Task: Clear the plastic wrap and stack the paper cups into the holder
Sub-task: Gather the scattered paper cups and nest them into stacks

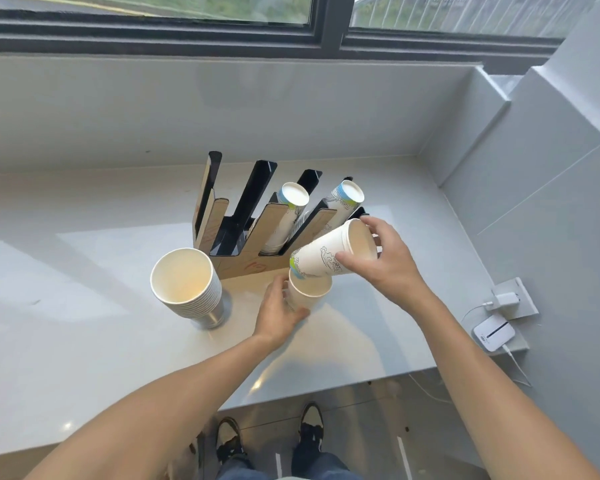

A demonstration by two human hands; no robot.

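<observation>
A wood-and-black cup holder [236, 216] with slanted slots stands on the counter. Two of its right slots hold stacks of upside-down printed paper cups [291, 202], the second stack [347, 197] being further right. My right hand [385, 261] grips a tilted stack of white printed cups [329, 254] just in front of the holder. Beneath it, my left hand [278, 313] holds an upright cup stack [309, 289] on the counter. A taller stack of open cups [187, 285] stands to the left. No plastic wrap is visible.
The grey counter [84, 289] runs to a wall below a window. At the right edge lie a white device [492, 336] and a charger plug [506, 299] with cables. My shoes show on the floor below the counter's front edge.
</observation>
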